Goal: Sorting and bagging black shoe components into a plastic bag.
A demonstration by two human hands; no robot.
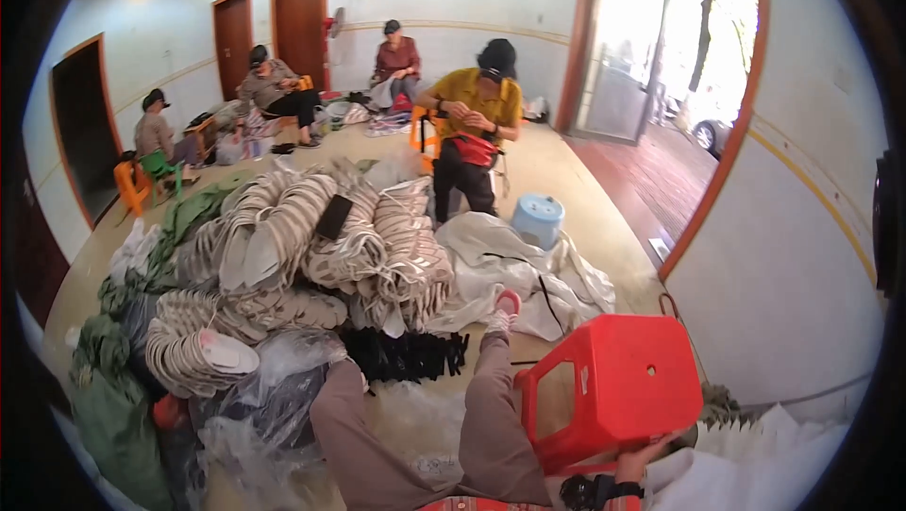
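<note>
A red plastic stool (646, 341) stands tilted at my right side, its seat with a small hole turned partly toward me. My right hand (645, 455) reaches in from the lower edge and grips the near rim of the seat; some of its fingers are hidden. A black band circles that wrist, and a dark round object (578, 492) shows beside it, too unclear to name. My left hand is out of sight. Between my outstretched legs (500, 407) lies clear plastic, with bundled black strips (406, 355) beyond it.
Ahead is a large heap of bundled pale shoe-sole pieces (274, 228), topped by a black phone-like slab (333, 218). White sheeting (519, 270) and a blue bucket-shaped stool (538, 218) lie beyond. A seated person (486, 100) and several others work farther back. White material (755, 464) fills the lower right.
</note>
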